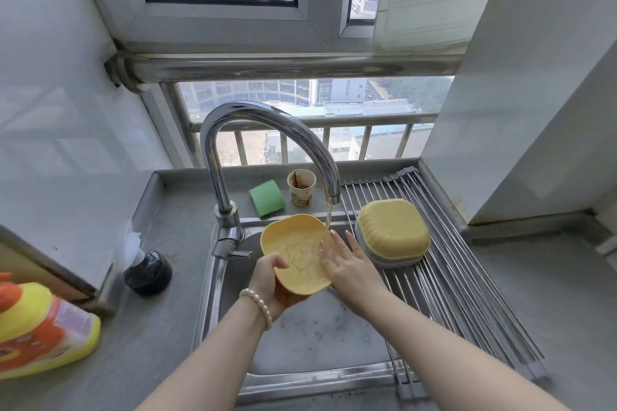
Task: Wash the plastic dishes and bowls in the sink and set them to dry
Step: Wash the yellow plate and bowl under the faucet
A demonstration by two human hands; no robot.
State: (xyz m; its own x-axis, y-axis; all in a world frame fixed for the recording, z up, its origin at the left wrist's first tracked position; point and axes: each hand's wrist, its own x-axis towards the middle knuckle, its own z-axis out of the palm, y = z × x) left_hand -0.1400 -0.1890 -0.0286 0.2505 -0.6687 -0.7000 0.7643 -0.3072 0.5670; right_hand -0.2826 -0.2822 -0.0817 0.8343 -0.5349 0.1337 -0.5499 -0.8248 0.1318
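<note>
Hands [272, 280] rinsing one yellow dish [295, 252].

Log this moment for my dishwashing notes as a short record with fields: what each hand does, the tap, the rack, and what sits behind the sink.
left hand: left hand holds the yellow dish by its near rim, tilted over the sink
right hand: right hand, fingers straight, rubs the dish's right edge under the water
tap: tap running, stream lands on the dish's rim and the fingers
rack: rack carries upside-down stacked bowls, yellow on top
behind sink: green sponge, stained paper cup
counter left: detergent bottle
</note>
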